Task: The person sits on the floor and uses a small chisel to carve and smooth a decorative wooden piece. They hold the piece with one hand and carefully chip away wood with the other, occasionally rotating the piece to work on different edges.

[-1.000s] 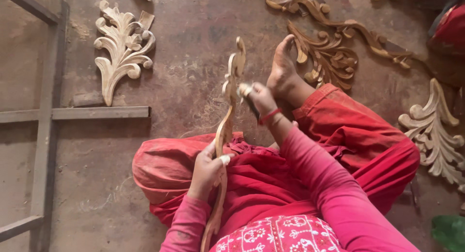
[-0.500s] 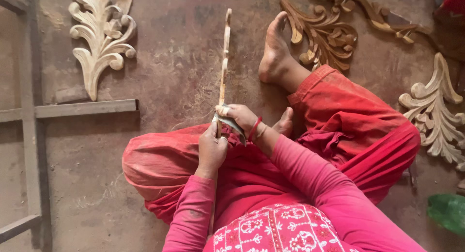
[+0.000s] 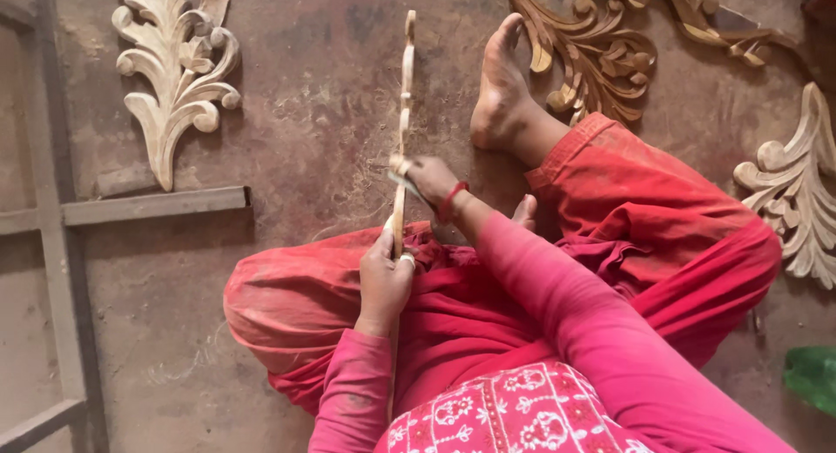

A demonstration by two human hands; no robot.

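I sit on the floor holding a long, pale carved wooden piece edge-on, pointing away from me. My left hand is closed around its lower part, just above my red-trousered lap. My right hand, with a red thread at the wrist, is clamped over the piece's edge a little higher up. It pinches a small grey sheet against the wood. My bare foot rests on the floor to the right of the piece.
A pale leaf-shaped carving lies at the upper left beside a wooden frame with a cross bar. Darker scroll carvings lie at the top right, another pale carving at the right edge, and something green at the lower right.
The carved piece has turned from showing its face to edge-on and straight. My right hand slid down it, then a little back up. My left hand has kept its grip.
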